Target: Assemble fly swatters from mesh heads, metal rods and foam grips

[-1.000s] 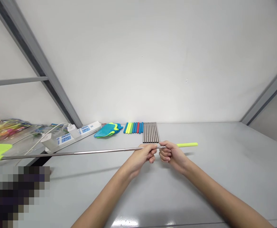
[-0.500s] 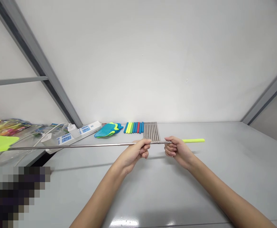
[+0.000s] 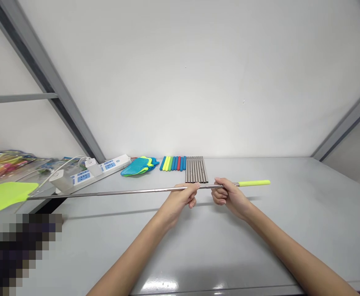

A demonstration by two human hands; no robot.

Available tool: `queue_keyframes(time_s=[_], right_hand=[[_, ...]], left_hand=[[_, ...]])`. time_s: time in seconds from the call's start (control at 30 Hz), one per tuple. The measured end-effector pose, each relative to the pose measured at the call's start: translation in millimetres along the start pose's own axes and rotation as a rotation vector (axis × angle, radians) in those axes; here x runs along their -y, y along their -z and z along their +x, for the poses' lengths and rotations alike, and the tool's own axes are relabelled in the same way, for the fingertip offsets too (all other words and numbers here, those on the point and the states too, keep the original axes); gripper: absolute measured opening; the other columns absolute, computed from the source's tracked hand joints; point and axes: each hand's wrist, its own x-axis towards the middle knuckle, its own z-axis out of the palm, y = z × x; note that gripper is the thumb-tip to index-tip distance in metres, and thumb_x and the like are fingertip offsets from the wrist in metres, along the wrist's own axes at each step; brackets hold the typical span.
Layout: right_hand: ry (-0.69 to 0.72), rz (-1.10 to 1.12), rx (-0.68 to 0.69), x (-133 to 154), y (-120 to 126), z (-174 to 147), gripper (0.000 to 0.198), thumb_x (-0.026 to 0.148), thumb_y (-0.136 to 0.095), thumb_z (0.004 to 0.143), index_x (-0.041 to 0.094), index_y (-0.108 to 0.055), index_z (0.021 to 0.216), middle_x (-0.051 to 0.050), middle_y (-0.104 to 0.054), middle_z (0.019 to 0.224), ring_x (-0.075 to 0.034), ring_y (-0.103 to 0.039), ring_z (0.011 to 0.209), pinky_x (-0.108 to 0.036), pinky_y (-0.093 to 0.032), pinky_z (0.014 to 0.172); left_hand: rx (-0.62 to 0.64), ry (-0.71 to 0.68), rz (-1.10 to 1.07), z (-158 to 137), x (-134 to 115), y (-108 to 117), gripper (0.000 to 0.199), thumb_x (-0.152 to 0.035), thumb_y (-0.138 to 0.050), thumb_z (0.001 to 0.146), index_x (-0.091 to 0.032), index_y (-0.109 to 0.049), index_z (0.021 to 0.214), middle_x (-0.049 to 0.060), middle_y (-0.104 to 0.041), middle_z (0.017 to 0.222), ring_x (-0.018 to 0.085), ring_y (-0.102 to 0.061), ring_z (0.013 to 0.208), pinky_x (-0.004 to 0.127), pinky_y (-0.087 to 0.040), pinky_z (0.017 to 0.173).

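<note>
A telescopic fly swatter (image 3: 121, 192) with a steel rod stretches level across my view above the table. Its yellow-green head (image 3: 9, 196) reaches the left edge, and its yellow-green handle (image 3: 254, 183) points right. My left hand (image 3: 180, 198) is closed around the rod near its middle. Close to the handle, my right hand (image 3: 229, 195) pinches the rod, thumb on top and fingers curled beneath. Behind my hands lie a row of steel rods (image 3: 196, 169) and a row of coloured handles (image 3: 173, 163). Blue and yellow-green swatter heads (image 3: 139, 166) are stacked left of them.
A white power strip (image 3: 98, 174) with plugs and cables sits at the table's left end. Bagged colourful items (image 3: 7, 164) lie farther left. A grey wall (image 3: 180, 82) closes off the back, with metal frame posts (image 3: 59, 90) at the sides. The lower left corner is pixelated.
The swatter head has moved right and more of it shows. The handle has shifted slightly right, and the rod's visible length has shortened. Both hands keep their grip.
</note>
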Motion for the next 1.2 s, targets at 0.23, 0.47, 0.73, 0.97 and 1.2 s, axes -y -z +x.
queue_keyframes(time_s=[0.23,0.47,0.73,0.97,1.2], right_hand=[[-0.003,0.054,0.055,-13.7,-12.8,-1.4,0.044,0.041,-0.038,0.079,0.018,-0.022,0.045,0.006,-0.022,0.043,-0.005,-0.023,0.036,-0.024,-0.016,0.042],[-0.029,0.064,0.072,-32.6,-17.3,-0.7,0.046,0.05,-0.039,0.075,0.017,-0.029,0.044,0.005,-0.027,0.04,-0.007,-0.031,0.037,-0.022,-0.017,0.04],[-0.018,0.069,0.078,-37.8,-14.8,0.8,0.046,0.046,-0.037,0.077,0.015,-0.037,0.043,-0.002,-0.044,0.046,-0.01,-0.044,0.046,-0.022,-0.019,0.041],[-0.003,-0.027,0.074,-39.8,-15.4,2.1,0.045,0.044,-0.036,0.077,0.012,-0.052,0.05,-0.001,-0.044,0.043,-0.012,-0.048,0.045,-0.021,-0.02,0.038],[-0.011,-0.053,0.076,-41.6,-13.2,2.3,0.043,0.043,-0.037,0.078,0.012,-0.054,0.053,0.0,-0.043,0.039,-0.01,-0.045,0.041,-0.02,-0.022,0.038]], left_hand=[[-0.052,-0.069,0.137,0.9,4.8,-4.8,0.032,-0.036,-0.045,0.073,-0.017,-0.033,0.05,-0.006,-0.033,0.041,0.007,-0.03,0.044,0.022,-0.024,0.048],[0.019,-0.065,0.113,6.4,18.4,-10.8,0.037,-0.041,-0.042,0.075,-0.016,-0.035,0.048,-0.003,-0.04,0.045,0.008,-0.037,0.043,0.022,-0.028,0.048],[0.052,-0.042,0.071,8.7,25.0,-10.5,0.033,-0.033,-0.039,0.075,-0.015,-0.045,0.048,-0.001,-0.045,0.047,0.008,-0.04,0.044,0.022,-0.031,0.047],[0.114,0.012,0.003,11.4,28.7,-8.8,0.035,-0.027,-0.033,0.074,-0.014,-0.046,0.044,0.002,-0.053,0.05,0.009,-0.042,0.043,0.023,-0.035,0.051],[0.133,0.026,-0.015,10.6,27.5,-9.8,0.036,-0.027,-0.031,0.073,-0.014,-0.045,0.042,0.003,-0.052,0.045,0.012,-0.045,0.045,0.024,-0.036,0.051]])
